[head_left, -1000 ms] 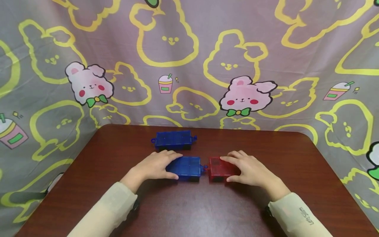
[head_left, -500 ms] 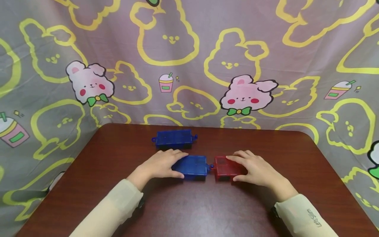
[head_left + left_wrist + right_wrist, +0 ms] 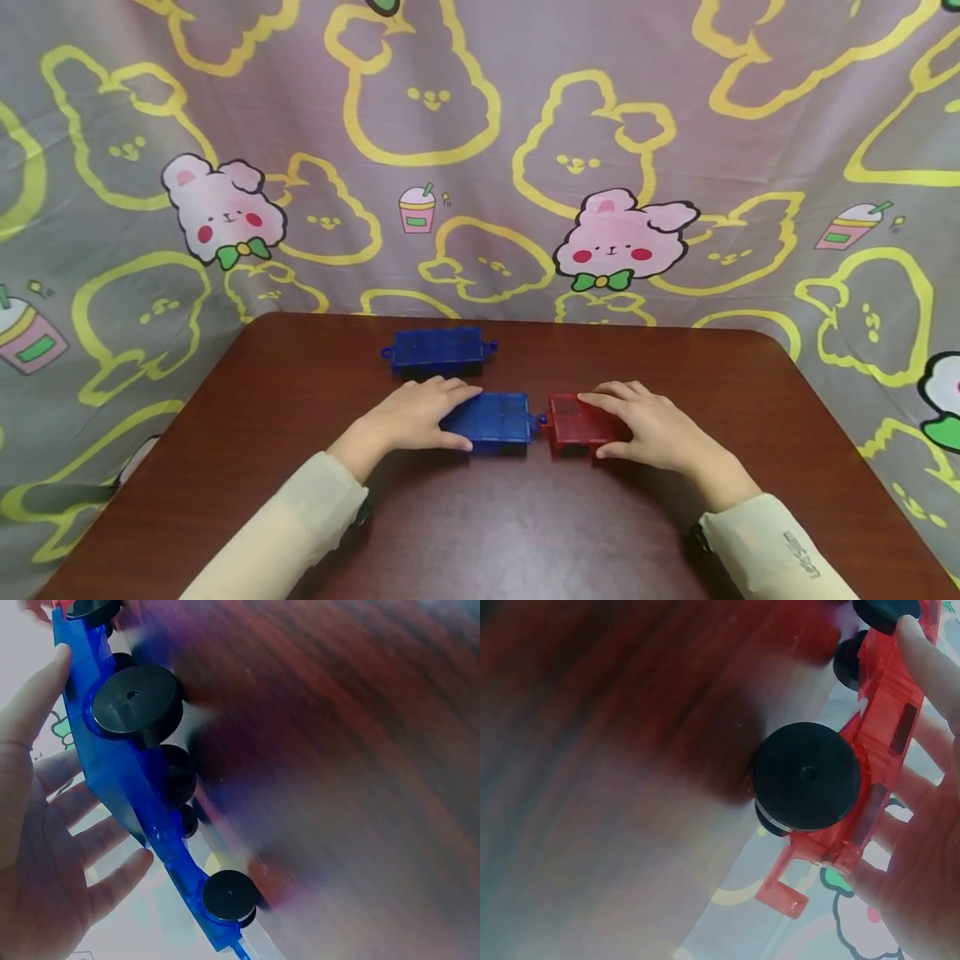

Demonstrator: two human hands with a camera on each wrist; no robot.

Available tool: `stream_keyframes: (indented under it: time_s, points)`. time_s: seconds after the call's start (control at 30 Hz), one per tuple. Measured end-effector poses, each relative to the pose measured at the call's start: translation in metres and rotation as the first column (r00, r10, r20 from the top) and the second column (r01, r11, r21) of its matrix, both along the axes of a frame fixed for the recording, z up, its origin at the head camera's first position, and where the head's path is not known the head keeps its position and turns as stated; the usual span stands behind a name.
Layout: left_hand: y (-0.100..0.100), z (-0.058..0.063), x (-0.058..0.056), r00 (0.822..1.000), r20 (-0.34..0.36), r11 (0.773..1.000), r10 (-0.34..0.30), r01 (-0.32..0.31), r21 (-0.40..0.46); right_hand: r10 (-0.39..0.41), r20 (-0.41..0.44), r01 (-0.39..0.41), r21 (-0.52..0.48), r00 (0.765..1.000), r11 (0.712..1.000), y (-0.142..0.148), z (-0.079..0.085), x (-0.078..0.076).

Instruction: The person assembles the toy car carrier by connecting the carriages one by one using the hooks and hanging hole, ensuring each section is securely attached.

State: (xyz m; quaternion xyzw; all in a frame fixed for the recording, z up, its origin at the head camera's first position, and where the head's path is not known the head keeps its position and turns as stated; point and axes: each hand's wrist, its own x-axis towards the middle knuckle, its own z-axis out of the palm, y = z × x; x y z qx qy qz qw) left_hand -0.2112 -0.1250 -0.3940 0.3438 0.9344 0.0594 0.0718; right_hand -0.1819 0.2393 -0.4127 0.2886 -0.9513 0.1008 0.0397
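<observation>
My left hand (image 3: 416, 417) grips a blue see-through toy train car (image 3: 498, 417) by its long sides, thumb in front and fingers behind. My right hand (image 3: 651, 423) holds a red see-through toy train car (image 3: 570, 417) the same way. Between the two cars, their small end couplings (image 3: 542, 420) meet and look linked. Black wheels (image 3: 139, 703) show under the blue car in the left wrist view. In the right wrist view, the red car has a large black wheel (image 3: 806, 776) and a bracket-like part (image 3: 784, 896) at its lower end. The palms hide the cars' outer ends in the head view.
Behind my left hand stands another blue toy car (image 3: 437, 350), with a ring at its left end and a peg at its right. The brown wooden table (image 3: 495, 533) backs onto a cartoon-printed curtain (image 3: 480, 150).
Both hands have moved rightward across the table, taking the blue and red train cars along together. Most of this shift came in the first half second. The blue car behind stays in place.
</observation>
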Motion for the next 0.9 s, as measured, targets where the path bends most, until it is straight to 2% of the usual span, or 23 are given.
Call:
stream_keyframes:
  time_s: [0.13,0.27,0.47,0.6,0.73,0.9]
  points:
    - [-0.006,0.005,-0.003,1.0,0.014,1.0,0.008,-0.008,0.03,-0.011,0.007,0.011,-0.01,1.0,1.0,0.002,0.001,0.002]
    - [-0.018,0.013,-0.012,1.0,0.008,0.997,0.027,-0.028,0.073,-0.029,0.023,0.03,-0.025,0.999,0.999,0.003,0.005,0.002]
    - [-0.038,0.027,-0.034,0.997,0.014,0.989,0.071,-0.073,0.13,-0.025,0.049,0.028,-0.064,0.998,0.998,-0.007,0.015,-0.001]
    - [-0.05,0.03,-0.049,0.995,0.002,0.975,0.096,-0.094,0.202,0.0,0.063,0.006,-0.092,0.998,0.996,-0.022,0.02,-0.005]
    - [-0.051,0.031,-0.06,0.994,-0.012,0.964,0.106,-0.099,0.246,0.041,0.068,-0.032,-0.119,0.997,0.992,-0.039,0.022,-0.01]
    - [-0.045,0.03,-0.072,0.994,0.002,0.966,0.108,-0.106,0.235,0.092,0.104,-0.077,-0.142,0.99,0.987,-0.061,0.022,-0.016]
